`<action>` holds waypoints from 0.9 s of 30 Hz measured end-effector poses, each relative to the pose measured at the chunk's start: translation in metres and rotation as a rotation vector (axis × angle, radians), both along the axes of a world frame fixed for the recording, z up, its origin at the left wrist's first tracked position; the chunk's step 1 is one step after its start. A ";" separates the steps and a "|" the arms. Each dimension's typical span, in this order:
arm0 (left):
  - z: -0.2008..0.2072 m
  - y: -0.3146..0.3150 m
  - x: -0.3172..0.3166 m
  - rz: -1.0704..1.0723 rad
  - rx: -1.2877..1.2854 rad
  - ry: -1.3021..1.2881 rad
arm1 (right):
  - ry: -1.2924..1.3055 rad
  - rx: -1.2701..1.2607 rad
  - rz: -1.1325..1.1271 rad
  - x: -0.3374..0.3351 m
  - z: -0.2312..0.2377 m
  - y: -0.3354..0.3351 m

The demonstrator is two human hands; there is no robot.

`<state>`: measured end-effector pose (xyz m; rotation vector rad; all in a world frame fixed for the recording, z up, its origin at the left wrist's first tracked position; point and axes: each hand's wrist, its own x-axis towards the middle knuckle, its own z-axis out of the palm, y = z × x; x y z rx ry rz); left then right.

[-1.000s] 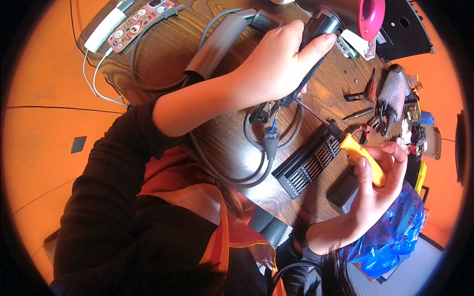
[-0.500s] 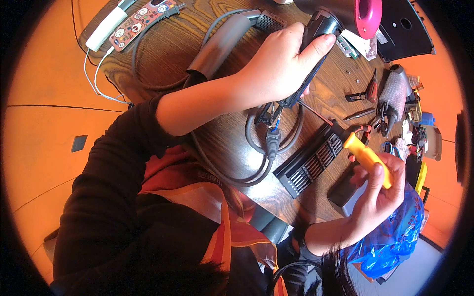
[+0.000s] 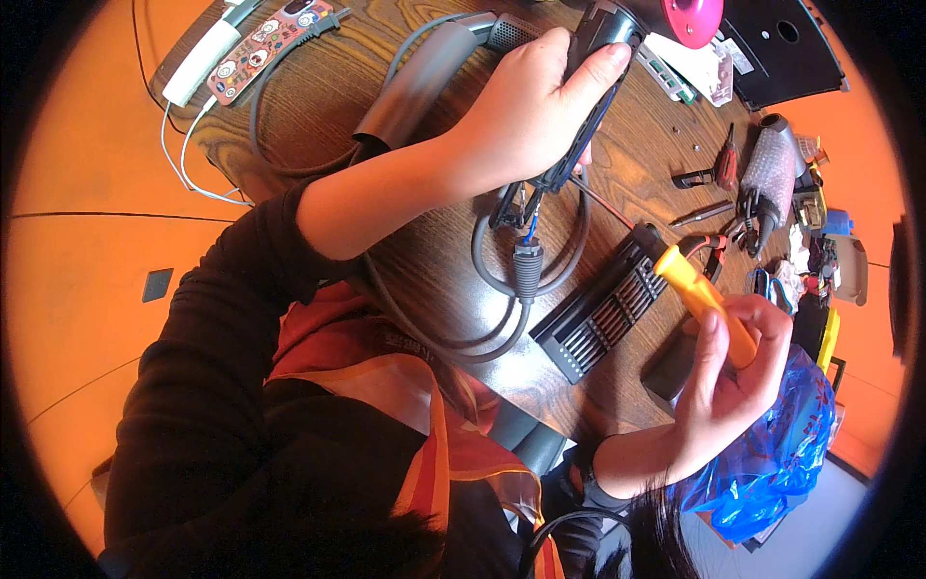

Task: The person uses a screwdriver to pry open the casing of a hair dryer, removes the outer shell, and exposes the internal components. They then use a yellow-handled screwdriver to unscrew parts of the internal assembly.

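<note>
My left hand point(image 3: 540, 106) is wrapped round a black appliance handle point(image 3: 603, 34) at the top of the view. Its lower end is opened up, with wires bared above the strain relief of a thick grey cord point(image 3: 527, 270). In my right hand point(image 3: 728, 381) is a screwdriver with a yellow handle point(image 3: 687, 278), gripped by thumb and fingers. Its thin shaft slants up toward the lower part of the handle; whether the tip touches a screw is hidden. Beneath the screwdriver lies a black case of driver bits point(image 3: 598, 328).
A grey tube-shaped housing point(image 3: 429, 82) lies left of my left hand. At the far left are a white power strip point(image 3: 203, 63) and a sticker-covered phone point(image 3: 265, 58). A bubble-wrapped appliance point(image 3: 769, 174), a red screwdriver point(image 3: 726, 164) and pliers point(image 3: 714, 251) lie to the right. A blue plastic bag point(image 3: 772, 463) hangs below.
My left hand and the appliance handle have shifted slightly up and left. The screwdriver and my right hand have moved a little left too, the grip kept.
</note>
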<state>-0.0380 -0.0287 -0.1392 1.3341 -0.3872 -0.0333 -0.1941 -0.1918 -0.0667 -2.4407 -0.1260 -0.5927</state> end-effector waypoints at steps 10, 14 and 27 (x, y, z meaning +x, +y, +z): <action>0.006 0.002 -0.005 -0.026 -0.075 0.074 | -0.051 0.422 -0.008 0.005 -0.005 0.002; 0.009 0.001 -0.002 -0.038 -0.150 0.155 | 0.151 0.226 -0.096 0.002 0.000 0.001; 0.022 0.004 0.000 0.030 -0.040 0.065 | 0.178 0.929 -0.122 0.015 -0.010 -0.001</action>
